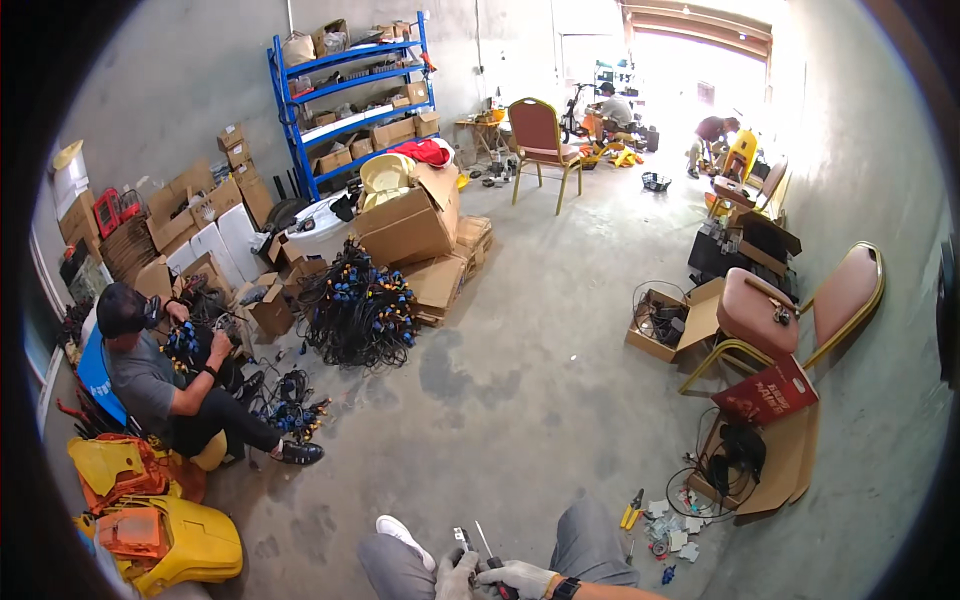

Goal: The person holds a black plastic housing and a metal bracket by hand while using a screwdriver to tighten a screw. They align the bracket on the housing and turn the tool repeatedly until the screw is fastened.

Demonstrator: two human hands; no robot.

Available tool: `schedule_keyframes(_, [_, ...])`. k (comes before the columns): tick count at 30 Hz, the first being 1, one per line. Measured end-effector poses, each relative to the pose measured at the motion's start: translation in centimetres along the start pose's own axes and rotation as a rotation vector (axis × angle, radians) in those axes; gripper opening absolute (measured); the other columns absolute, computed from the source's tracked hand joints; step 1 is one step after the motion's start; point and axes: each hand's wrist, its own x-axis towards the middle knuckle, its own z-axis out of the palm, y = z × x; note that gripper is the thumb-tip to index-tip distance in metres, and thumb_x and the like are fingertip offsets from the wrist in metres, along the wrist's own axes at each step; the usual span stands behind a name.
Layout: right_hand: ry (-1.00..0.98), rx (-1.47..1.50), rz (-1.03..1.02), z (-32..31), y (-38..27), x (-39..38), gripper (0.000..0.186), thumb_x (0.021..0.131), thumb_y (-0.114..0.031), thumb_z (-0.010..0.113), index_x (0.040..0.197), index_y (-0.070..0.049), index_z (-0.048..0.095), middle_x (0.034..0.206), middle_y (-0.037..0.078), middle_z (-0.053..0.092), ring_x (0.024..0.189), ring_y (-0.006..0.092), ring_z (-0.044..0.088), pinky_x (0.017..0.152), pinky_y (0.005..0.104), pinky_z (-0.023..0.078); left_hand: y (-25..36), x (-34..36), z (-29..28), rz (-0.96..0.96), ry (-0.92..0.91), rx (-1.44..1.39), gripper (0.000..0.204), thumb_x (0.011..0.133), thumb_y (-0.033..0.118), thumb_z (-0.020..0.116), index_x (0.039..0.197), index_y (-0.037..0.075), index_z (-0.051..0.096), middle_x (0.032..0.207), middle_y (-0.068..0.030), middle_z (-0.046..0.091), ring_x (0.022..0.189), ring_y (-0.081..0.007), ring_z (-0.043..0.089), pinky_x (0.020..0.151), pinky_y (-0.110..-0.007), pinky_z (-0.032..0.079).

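My gloved left hand [456, 574] is closed on a small metal part [462, 536] that points upward, low in the middle of the view, between my knees. My gloved right hand [517, 577] is closed on a screwdriver [497, 570] with a red and black handle, its shaft pointing up beside the metal part. On the floor to the right of my knee lie yellow-handled pliers [631, 515] and scattered small grey pieces [672, 530]; some smaller items there are too small to make out.
A person [160, 370] sits at left among cable bundles [355, 310] and yellow plastic shells [185, 535]. Cartons [410, 225] and blue shelving [350, 90] stand behind. Open boxes [780, 465] and chairs [750, 310] line the right wall. Two people [615, 110] [712, 135] work near the bright doorway.
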Motion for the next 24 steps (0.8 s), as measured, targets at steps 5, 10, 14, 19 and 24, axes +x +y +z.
schedule_keyframes(5, [-0.043, -0.108, -0.011, 0.3, -0.2, -0.5, 0.009, 0.096, -0.014, 0.073, 0.102, -0.008, 0.074, 0.087, 0.002, 0.073, 0.072, 0.0115, 0.067, 0.064, 0.0278, 0.054, 1.0, -0.8, 0.0, 0.018, 0.016, -0.014, 0.023, 0.101, 0.021, 0.070, 0.117, 0.005, 0.067, 0.085, 0.0011, 0.065, 0.069, -0.0097, 0.057, 0.060, -0.025, 0.047])
schedule_keyframes(10, [-0.090, 0.129, 0.015, -0.7, 1.8, 1.3, 0.010, 0.096, -0.014, 0.074, 0.106, -0.010, 0.073, 0.087, 0.001, 0.073, 0.071, 0.0120, 0.069, 0.061, 0.0268, 0.055, 1.1, -1.0, 0.5, 0.015, -0.023, -0.004, 0.021, 0.100, 0.021, 0.070, 0.114, 0.004, 0.068, 0.086, 0.0007, 0.065, 0.071, -0.0106, 0.059, 0.061, -0.026, 0.047])
schedule_keyframes(14, [-0.044, 0.064, -0.007, -1.2, 2.7, 1.8, 0.010, 0.097, -0.014, 0.072, 0.106, -0.011, 0.072, 0.087, 0.001, 0.073, 0.070, 0.0119, 0.069, 0.059, 0.0268, 0.054, 1.0, -1.3, 0.5, -0.014, -0.011, -0.012, 0.024, 0.100, 0.022, 0.070, 0.115, 0.003, 0.067, 0.087, 0.0001, 0.066, 0.073, -0.0109, 0.060, 0.062, -0.027, 0.048])
schedule_keyframes(19, [-0.025, 0.121, 0.069, 0.2, 0.5, 0.2, 0.010, 0.098, -0.018, 0.070, 0.102, -0.009, 0.073, 0.085, 0.002, 0.074, 0.067, 0.0124, 0.068, 0.058, 0.0276, 0.054, 1.4, -1.7, 1.0, 0.051, 0.092, 0.023, 0.025, 0.101, 0.022, 0.070, 0.116, 0.002, 0.067, 0.090, -0.0018, 0.068, 0.078, -0.0132, 0.064, 0.067, -0.029, 0.053])
schedule_keyframes(24, [-0.062, 0.054, 0.119, 0.9, -0.7, -0.2, 0.015, 0.100, -0.018, 0.067, 0.105, -0.005, 0.073, 0.086, 0.004, 0.074, 0.072, 0.0131, 0.071, 0.064, 0.0290, 0.058, 1.1, -1.1, -0.1, 0.008, -0.041, -0.132, 0.036, 0.099, 0.024, 0.074, 0.125, 0.003, 0.064, 0.103, -0.0067, 0.069, 0.085, -0.0169, 0.067, 0.073, -0.031, 0.056])
